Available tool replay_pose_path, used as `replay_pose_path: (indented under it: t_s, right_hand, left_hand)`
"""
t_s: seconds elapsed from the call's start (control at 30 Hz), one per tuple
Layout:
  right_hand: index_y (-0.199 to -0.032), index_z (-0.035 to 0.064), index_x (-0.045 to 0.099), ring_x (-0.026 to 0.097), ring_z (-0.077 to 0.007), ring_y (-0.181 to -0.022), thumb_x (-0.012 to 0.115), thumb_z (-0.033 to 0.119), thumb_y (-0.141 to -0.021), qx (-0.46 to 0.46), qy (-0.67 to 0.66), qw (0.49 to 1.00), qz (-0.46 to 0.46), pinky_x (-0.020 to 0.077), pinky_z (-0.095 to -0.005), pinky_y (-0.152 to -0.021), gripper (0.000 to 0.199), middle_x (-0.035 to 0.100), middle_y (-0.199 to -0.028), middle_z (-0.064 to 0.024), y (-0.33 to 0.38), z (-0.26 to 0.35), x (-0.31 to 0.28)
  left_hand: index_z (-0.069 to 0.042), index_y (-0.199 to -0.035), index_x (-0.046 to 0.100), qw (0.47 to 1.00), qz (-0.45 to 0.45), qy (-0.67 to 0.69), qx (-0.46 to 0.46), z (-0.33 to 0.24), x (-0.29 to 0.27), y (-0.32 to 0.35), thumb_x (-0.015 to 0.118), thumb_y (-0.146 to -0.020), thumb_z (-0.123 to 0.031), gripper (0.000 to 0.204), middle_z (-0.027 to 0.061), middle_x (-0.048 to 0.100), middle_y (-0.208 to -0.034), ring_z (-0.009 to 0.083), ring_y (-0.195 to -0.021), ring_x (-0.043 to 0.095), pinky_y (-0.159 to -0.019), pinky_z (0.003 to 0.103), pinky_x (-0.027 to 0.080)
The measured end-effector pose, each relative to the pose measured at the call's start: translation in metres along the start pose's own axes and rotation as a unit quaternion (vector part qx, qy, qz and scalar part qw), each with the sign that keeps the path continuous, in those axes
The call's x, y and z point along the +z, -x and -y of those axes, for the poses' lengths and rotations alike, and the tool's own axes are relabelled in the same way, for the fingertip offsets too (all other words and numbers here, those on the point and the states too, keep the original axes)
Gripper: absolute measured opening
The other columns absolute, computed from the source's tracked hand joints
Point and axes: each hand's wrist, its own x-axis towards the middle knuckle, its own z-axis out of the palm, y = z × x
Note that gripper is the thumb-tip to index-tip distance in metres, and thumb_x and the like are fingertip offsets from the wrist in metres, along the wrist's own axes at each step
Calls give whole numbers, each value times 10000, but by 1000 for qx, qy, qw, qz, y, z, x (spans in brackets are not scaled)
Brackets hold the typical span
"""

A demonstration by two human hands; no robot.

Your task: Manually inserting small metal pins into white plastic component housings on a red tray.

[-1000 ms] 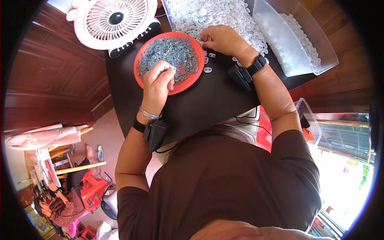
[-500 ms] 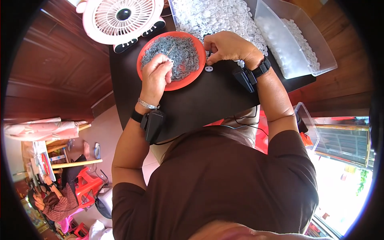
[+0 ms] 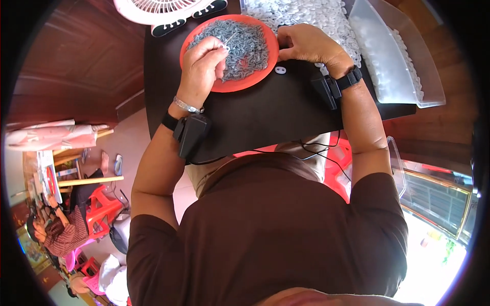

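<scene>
An orange round dish (image 3: 224,84) heaped with small grey metal pieces (image 3: 245,41) sits on a dark table (image 3: 265,112). My left hand (image 3: 201,66) hovers over the dish's near side, fingertips pinched on a small white piece with a thin grey pin. My right hand (image 3: 309,43) rests at the dish's right rim, fingers curled around a small white part. A single white button-like piece (image 3: 279,70) lies on the table between my hands. Each wrist carries a black strapped device.
A pile of white plastic pieces (image 3: 311,13) covers the table beyond my right hand. A clear plastic bin (image 3: 393,56) of white pieces stands at the right. A pink and white fan (image 3: 163,10) is at the far left. Another person sits far below at left.
My left hand has lifted from the dish's left edge toward its middle with a small piece pinched. My right hand has stayed by the dish's right rim.
</scene>
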Motion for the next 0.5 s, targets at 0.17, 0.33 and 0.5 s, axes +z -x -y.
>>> replay_pose_path:
  t_s: [0.17,0.33,0.5]
  right_hand:
    - [-929,46,627,587,-222,-663,658,231,-765,-32,-28,999,-4,454,-324,-624,249,622,-722,-88,-7,-10,7]
    - [-840,24,599,580,-223,-636,650,219,-763,-6,5,1000,15,449,-335,-595,216,610,-689,-94,-5,-10,6]
    - [-797,19,574,569,-215,-622,652,190,-747,-10,9,1000,6,438,-328,-576,194,595,-670,-96,-8,-12,5]
  left_hand:
    - [-59,-750,543,1000,7,4,4,2,-2,1,499,-881,-171,178,-15,514,-599,55,-512,459,-470,191,331]
    - [-31,-742,554,999,-6,33,27,0,-3,3,541,-858,-126,150,-3,513,-594,67,-499,464,-453,208,340]
    - [-36,-813,575,1000,-3,-1,26,0,0,4,493,-893,-158,166,-4,532,-611,60,-521,475,-472,192,340]
